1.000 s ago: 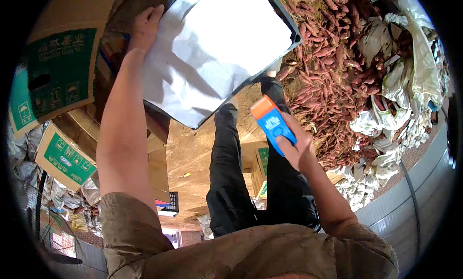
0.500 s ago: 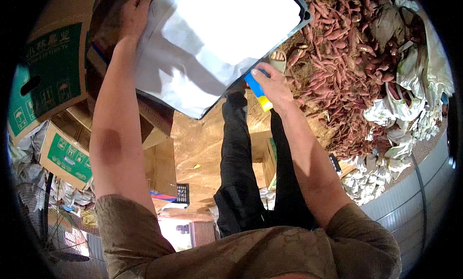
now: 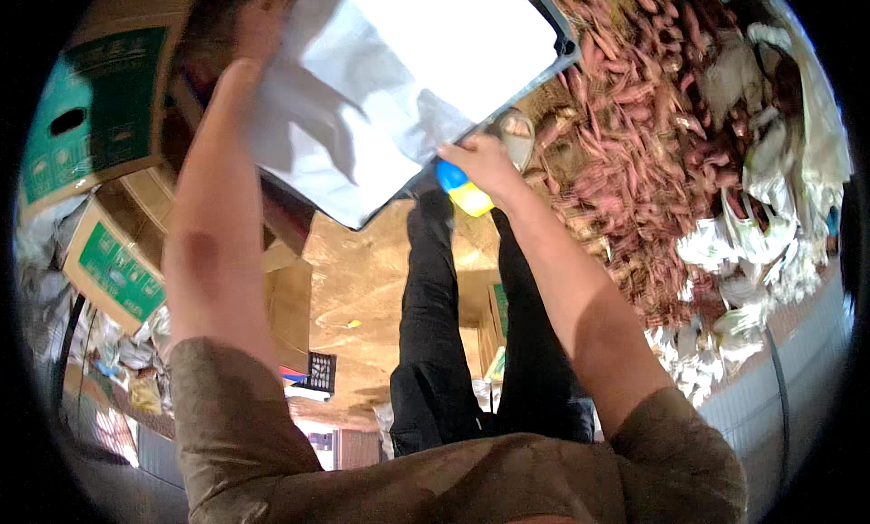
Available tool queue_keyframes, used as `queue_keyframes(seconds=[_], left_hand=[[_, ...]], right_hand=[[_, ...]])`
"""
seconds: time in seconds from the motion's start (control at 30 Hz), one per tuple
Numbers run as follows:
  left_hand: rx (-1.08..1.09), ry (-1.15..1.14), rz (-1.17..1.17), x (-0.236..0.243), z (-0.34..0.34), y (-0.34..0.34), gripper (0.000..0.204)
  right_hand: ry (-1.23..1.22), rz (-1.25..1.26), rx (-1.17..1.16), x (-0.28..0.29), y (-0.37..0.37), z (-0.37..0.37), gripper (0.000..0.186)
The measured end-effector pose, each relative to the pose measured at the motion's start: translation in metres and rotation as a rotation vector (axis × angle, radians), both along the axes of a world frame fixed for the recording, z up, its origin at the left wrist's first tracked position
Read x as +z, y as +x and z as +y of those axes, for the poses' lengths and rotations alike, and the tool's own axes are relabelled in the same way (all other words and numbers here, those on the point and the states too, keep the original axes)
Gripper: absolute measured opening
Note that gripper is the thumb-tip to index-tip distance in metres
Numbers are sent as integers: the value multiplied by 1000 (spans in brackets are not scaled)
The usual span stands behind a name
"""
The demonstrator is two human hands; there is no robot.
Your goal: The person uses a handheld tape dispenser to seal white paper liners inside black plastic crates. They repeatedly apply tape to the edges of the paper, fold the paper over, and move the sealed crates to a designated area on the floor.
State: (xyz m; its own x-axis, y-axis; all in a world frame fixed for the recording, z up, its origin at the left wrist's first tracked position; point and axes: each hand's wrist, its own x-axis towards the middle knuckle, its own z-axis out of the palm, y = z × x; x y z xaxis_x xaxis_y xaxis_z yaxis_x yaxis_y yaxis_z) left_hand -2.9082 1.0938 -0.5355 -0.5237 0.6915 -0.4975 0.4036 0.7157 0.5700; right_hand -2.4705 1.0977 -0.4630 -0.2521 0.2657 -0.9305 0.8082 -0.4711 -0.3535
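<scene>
A black crate lined with a white sheet sits in front of me at the top, its right part very bright. My left hand, blurred, is closed at the sheet's far left edge. By the near right edge of the crate, my right hand grips a blue and yellow object, whose exact kind I cannot make out. The thumb of that hand reaches over the sheet's edge. Shadows fall across the left part of the sheet.
A large heap of sweet potatoes covers the ground at right, with crumpled white bags beside it. Green and brown cardboard boxes stand at left. A small black crate lies on the brown floor near my legs.
My right hand has moved left and slightly nearer with the blue and yellow object, which has turned. My left hand has shifted only slightly. The whole view has shifted a little.
</scene>
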Motion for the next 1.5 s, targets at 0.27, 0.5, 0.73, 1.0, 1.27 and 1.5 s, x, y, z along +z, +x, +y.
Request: queue_keyframes(seconds=[0.27, 0.5, 0.73, 1.0, 1.27, 1.5], left_hand=[[18, -88, 350, 56, 17, 86, 41], [341, 93, -45, 165, -112, 246, 34], [455, 10, -1088, 350, -169, 369, 47], [407, 357, -918, 448, -210, 363, 44], [257, 374, -737, 490, -193, 365, 29], [-351, 388, -227, 561, -128, 359, 28]], right_hand=[[141, 53, -437, 27, 75, 67, 31], [313, 111, 257, 132, 130, 64, 28], [288, 263, 26, 274, 67, -10, 34], [160, 593, 61, 399, 11, -60, 59], [178, 627, 86, 431, 35, -42, 72], [233, 680, -125, 483, 86, -12, 60]])
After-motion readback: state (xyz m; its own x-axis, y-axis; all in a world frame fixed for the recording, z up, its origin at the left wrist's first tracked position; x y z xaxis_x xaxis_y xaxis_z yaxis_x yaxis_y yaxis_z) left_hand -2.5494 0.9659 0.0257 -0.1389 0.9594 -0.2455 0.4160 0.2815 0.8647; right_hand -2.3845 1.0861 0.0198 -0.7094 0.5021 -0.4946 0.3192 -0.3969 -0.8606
